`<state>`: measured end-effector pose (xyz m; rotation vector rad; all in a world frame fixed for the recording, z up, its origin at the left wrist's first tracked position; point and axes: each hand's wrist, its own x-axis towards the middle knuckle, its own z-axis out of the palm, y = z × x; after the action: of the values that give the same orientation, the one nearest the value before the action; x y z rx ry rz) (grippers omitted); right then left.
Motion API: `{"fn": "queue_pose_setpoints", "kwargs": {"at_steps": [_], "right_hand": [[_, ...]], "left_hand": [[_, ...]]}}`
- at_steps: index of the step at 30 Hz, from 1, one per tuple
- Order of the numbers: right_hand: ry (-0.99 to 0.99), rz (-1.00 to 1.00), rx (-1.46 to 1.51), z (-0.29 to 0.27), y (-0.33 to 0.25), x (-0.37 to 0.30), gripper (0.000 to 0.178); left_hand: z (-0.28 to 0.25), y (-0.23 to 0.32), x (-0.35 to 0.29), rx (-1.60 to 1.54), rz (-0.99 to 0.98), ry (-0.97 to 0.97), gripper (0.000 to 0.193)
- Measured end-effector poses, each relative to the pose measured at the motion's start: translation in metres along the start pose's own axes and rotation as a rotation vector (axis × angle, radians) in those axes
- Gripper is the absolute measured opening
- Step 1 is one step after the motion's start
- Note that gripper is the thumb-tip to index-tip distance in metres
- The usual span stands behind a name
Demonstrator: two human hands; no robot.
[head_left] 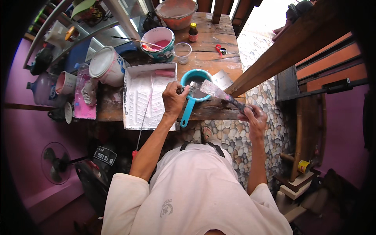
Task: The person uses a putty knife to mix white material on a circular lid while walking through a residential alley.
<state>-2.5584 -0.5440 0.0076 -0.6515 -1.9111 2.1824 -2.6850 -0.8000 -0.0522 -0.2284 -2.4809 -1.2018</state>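
Note:
A teal dipper (pixel 188 111) with greyish liquid in it stands near the table's front edge, its handle toward me. My left hand (pixel 174 98) is closed at its left rim, pinching a small crumpled grey-white wad (pixel 192 87) over the opening. In my right hand (pixel 253 117), fingers wrapped round the dark, pink-stained handle, is a flat paint scraper (pixel 211 89). Its broad white-crusted end reaches over the dipper's right side, close to the wad. Beside my left wrist lies a white paint tray (pixel 135 98) holding a roller with a pink sleeve (pixel 164 73) and long thin rod.
Behind the tray stand a bucket of pink paint (pixel 160 39) with a stick across it, a lidded tub (pixel 105 66), a clear cup (pixel 182 53) and a small brown bottle (pixel 193 33). A wooden beam (pixel 282 51) slants at right. A fan (pixel 56 162) stands lower left.

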Motion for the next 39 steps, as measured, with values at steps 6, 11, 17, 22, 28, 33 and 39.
{"fn": "queue_pose_setpoints", "kwargs": {"at_steps": [6,11,17,22,28,33,39], "right_hand": [[0.039,-0.476,-0.762,0.076,-0.004,0.032,0.023],[-0.11,-0.556,-0.86,0.108,0.043,0.052,0.032],[-0.285,-0.404,-0.805,0.128,0.059,0.03,0.042],[-0.2,-0.441,-0.761,0.139,0.075,0.002,0.036],[-0.281,-0.417,-0.759,0.131,0.095,-0.043,0.025],[-0.528,-0.203,-0.742,0.164,0.119,-0.093,0.025],[-0.837,-0.079,-0.845,0.205,0.184,-0.129,0.032]], "left_hand": [[0.008,0.004,-0.003,0.055,0.005,0.017,0.026],[0.011,0.009,-0.007,0.01,-0.054,0.026,0.028],[-0.036,-0.01,-0.041,-0.123,-0.193,-0.031,0.05],[-0.144,-0.054,-0.13,0.215,-0.336,0.078,0.048],[-0.261,-0.109,-0.251,0.487,-0.865,-0.204,0.075],[-0.283,-0.151,-0.309,-0.011,-1.016,-0.309,0.028],[-0.258,-0.131,-0.31,0.411,-0.788,-0.198,0.044]]}}
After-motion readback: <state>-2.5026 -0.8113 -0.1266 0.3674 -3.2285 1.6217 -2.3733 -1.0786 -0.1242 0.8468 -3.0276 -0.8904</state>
